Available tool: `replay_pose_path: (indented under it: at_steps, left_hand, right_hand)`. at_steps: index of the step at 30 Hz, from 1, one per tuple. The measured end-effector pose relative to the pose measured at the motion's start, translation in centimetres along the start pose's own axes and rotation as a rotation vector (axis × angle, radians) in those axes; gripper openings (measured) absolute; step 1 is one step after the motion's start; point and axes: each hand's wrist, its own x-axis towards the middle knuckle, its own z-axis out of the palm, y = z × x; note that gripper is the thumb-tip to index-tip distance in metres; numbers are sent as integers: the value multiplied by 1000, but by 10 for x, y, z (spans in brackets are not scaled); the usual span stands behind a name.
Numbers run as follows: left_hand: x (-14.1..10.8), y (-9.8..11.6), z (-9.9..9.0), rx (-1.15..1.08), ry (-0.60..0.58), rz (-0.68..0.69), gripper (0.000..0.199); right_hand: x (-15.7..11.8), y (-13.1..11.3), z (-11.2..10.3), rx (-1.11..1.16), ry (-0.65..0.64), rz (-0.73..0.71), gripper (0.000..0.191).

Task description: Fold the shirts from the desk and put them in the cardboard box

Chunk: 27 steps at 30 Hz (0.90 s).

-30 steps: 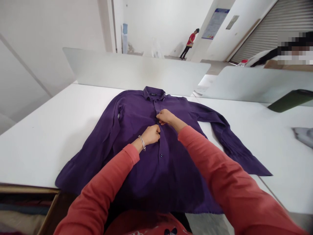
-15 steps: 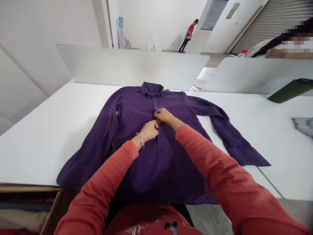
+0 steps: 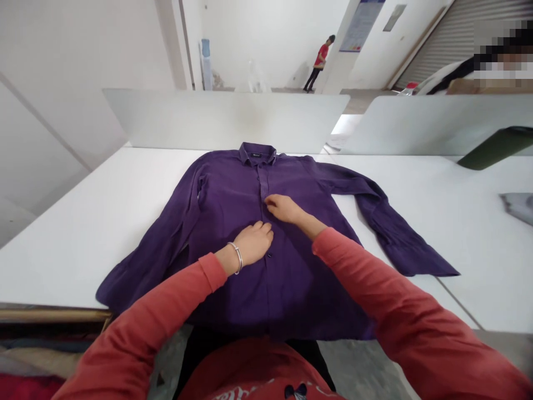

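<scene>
A purple long-sleeved shirt (image 3: 227,208) lies front up, its collar at the far side and its sleeves out to both sides. My left hand (image 3: 255,243), with a silver bangle at the wrist, rests on the shirt front beside the button placket, fingers slightly apart. Just above a dark button (image 3: 270,255), its fingertips touch the cloth. Farther up the placket, my right hand (image 3: 283,209) has its thumb and fingers pinched together at the shirt's edge. The cloth between those fingertips is mostly hidden.
The shirt lies on a white table (image 3: 54,255). Frosted panels (image 3: 233,119) stand along its back edge. At the right are a dark green cylindrical object (image 3: 493,149) and grey cloth (image 3: 516,205). Folded fabrics (image 3: 37,358) sit below the table at left. A person (image 3: 320,64) stands far behind.
My left hand has moved down the placket and loosened its fingers, lying flatter on the shirt. My right hand has shifted slightly down and right in view. The two hands are farther apart.
</scene>
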Motion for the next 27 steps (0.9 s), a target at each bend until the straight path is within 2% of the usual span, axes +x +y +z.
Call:
replay_pose_path:
  at_steps: [3, 6, 9, 12, 15, 21, 27]
  left_hand:
    - [6, 2, -7, 43, -36, 15, 28]
    - [21, -6, -11, 64, 47, 23, 30]
    - [32, -15, 1, 63, 129, -61, 34]
    - [31, -18, 19, -6, 125, -148, 43]
    - [28, -16, 30, -72, 123, -199, 45]
    - [30, -14, 30, -177, 39, -274, 47]
    - [30, -15, 31, -196, 47, -274, 47]
  right_hand:
    - [10, 4, -3, 11, 3, 13, 28]
    - [33, 6, -9, 11, 50, 66, 30]
    - [59, 7, -10, -7, 71, 143, 31]
    - [80, 8, -4, -42, 57, 217, 28]
    - [95, 9, 4, -83, 27, 258, 33]
    - [110, 10, 4, -118, -30, 301, 31]
    - [110, 7, -3, -136, -7, 317, 29]
